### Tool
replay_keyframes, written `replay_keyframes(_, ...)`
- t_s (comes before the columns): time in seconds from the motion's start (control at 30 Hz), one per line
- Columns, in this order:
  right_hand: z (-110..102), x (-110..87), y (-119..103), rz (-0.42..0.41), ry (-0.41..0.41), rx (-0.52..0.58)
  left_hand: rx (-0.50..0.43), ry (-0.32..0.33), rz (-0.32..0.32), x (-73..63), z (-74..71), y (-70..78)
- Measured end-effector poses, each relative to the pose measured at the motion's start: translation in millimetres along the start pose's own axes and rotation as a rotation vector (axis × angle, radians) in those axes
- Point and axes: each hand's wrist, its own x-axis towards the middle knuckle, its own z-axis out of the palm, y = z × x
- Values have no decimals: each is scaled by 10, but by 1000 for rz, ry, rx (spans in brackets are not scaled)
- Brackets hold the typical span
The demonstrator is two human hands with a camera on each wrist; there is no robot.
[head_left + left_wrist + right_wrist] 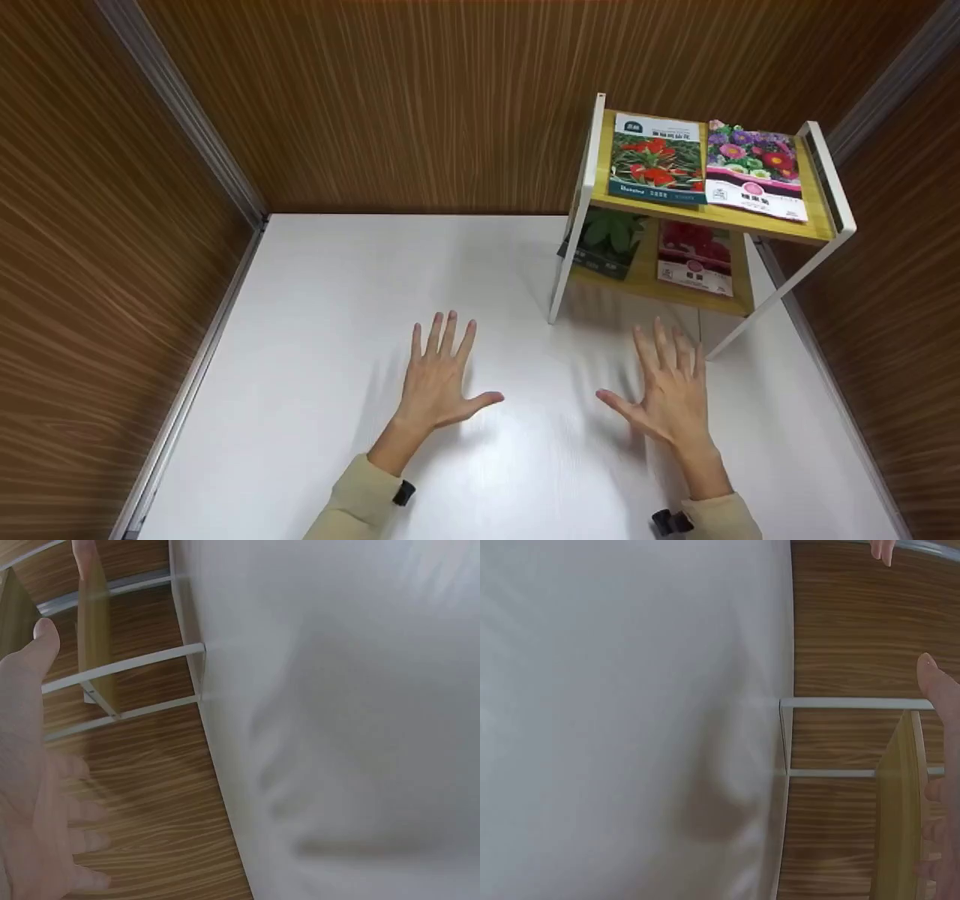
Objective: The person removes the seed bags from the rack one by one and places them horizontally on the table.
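Note:
Both hands hover over the white table with fingers spread and nothing in them. My left hand (436,382) is left of the middle, its thumb pointing right. My right hand (671,394) is just in front of a two-tier shelf (787,289) with white legs and wood-coloured boards. On the upper board lie a seed packet with red flowers (656,161) and one with pink and purple flowers (754,169). The lower board bears a packet with green leaves (606,240) and a packet with deep pink flowers (695,255), both partly hidden by the upper board.
The white table (315,315) is bounded by wood-grain walls (390,105) at the back and both sides. Metal strips (217,330) run along its side edges. The shelf stands at the back right, close to the right wall.

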Motion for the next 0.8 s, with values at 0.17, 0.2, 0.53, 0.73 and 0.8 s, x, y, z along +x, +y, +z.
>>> replay_keyframes(0.17, -68, 8, 129, 46, 41, -12, -5, -3, 25, 190, -19, 85)
replay_keyframes(0.2, -80, 5, 154, 53, 51, -14, -2, -5, 31, 229, -24, 103)
replay_keyframes(0.53, -173, -63, 439, 126, 166, -1, 46, 70, 102, 600, -26, 270)
replay_keyframes(0.73, -205, -115, 602, 157, 264, -5, 68, 116, 133, 773, 25, 363)
replay_keyframes(0.8, -213, -136, 647, 170, 292, 4, 66, 122, 142, 824, 41, 397)
